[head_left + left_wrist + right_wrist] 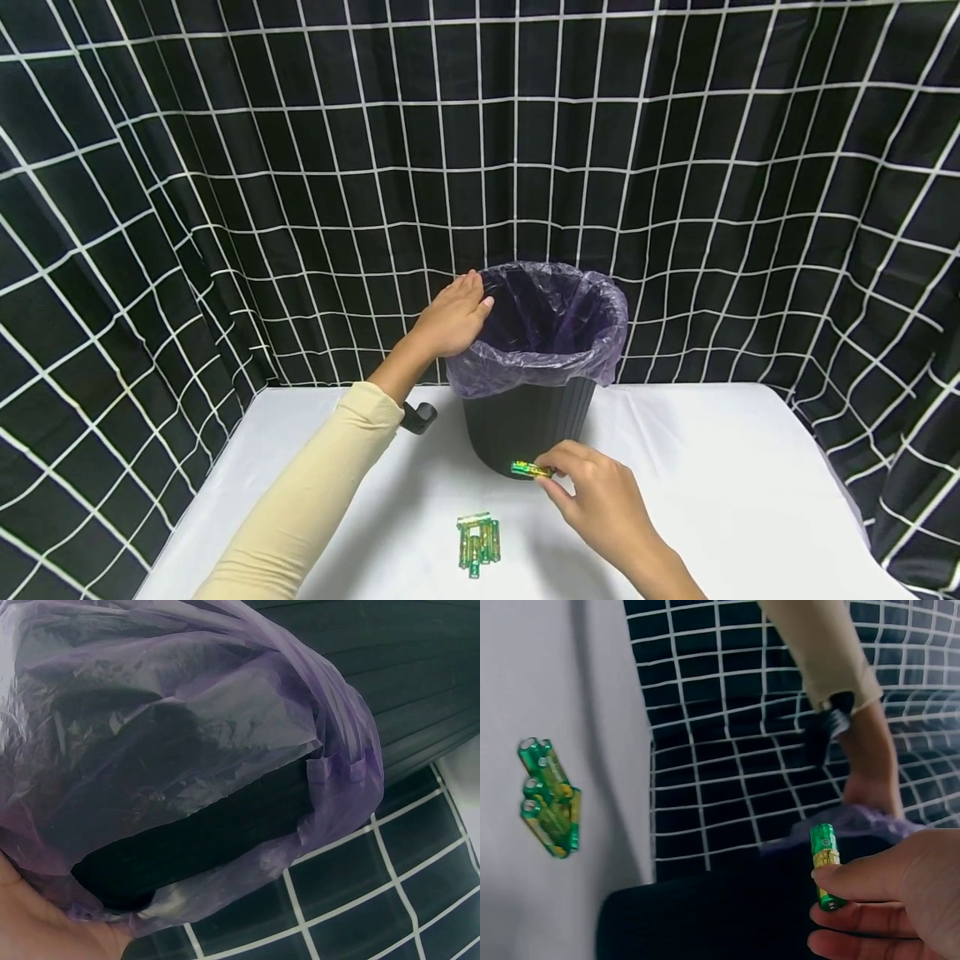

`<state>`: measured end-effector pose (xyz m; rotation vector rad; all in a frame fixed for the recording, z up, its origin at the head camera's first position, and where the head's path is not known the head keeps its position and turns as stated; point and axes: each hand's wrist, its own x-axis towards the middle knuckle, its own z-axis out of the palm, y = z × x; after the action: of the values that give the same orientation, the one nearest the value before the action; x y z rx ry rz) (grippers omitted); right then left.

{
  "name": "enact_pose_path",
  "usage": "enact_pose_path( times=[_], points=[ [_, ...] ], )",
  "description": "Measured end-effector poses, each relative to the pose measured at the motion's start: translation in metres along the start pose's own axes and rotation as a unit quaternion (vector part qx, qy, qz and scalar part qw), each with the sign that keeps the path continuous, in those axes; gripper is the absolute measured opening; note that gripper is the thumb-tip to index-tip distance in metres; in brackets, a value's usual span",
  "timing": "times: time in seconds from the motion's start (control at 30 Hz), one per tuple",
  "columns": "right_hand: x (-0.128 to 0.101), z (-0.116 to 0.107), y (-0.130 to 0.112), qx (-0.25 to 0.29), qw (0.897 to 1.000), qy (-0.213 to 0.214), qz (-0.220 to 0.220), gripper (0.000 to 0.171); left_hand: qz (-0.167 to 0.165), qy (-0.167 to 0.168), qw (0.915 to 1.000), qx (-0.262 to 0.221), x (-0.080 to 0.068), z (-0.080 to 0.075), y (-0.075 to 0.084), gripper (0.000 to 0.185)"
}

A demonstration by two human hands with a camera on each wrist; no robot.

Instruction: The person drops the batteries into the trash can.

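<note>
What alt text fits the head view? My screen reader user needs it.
A right hand pinches a green battery in front of a black bin lined with a purple bag, while the left hand rests on its rim. More batteries lie on the white table.

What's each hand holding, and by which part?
Right hand pinches a green battery by one end. Left hand rests on the bin's purple-lined rim, gripping nothing.

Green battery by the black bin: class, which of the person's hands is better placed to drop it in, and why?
Probably the right hand: it already pinches the green battery in front of the black bin. The left hand rests on the rim over the purple liner, holding no battery.
</note>
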<state>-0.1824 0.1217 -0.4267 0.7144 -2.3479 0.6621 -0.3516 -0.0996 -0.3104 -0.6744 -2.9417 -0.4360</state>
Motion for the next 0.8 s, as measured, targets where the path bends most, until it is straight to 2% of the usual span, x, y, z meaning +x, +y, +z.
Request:
enact_pose_path(
  times=[0.13, 0.4, 0.57, 0.8],
  points=[
    [0.006, -0.012, 0.0, -0.005, 0.999, 0.019, -0.031, 0.028, -0.001, 0.002, 1.0, 0.0, 0.0, 0.001, 0.001, 0.061],
    [0.019, -0.034, -0.005, 0.033, 0.997, 0.031, -0.059, 0.026, -0.001, -0.002, 1.0, 0.003, 0.0, -0.001, -0.002, 0.061],
    [0.028, -0.049, -0.005, 0.023, 0.997, 0.039, -0.067, 0.026, -0.002, 0.002, 1.0, -0.007, 0.001, -0.001, -0.001, 0.062],
    [0.038, -0.066, -0.005, 0.007, 0.995, 0.049, -0.086, 0.025, 0.002, 0.0, 1.0, 0.004, 0.0, 0.0, 0.001, 0.062]
  ],
)
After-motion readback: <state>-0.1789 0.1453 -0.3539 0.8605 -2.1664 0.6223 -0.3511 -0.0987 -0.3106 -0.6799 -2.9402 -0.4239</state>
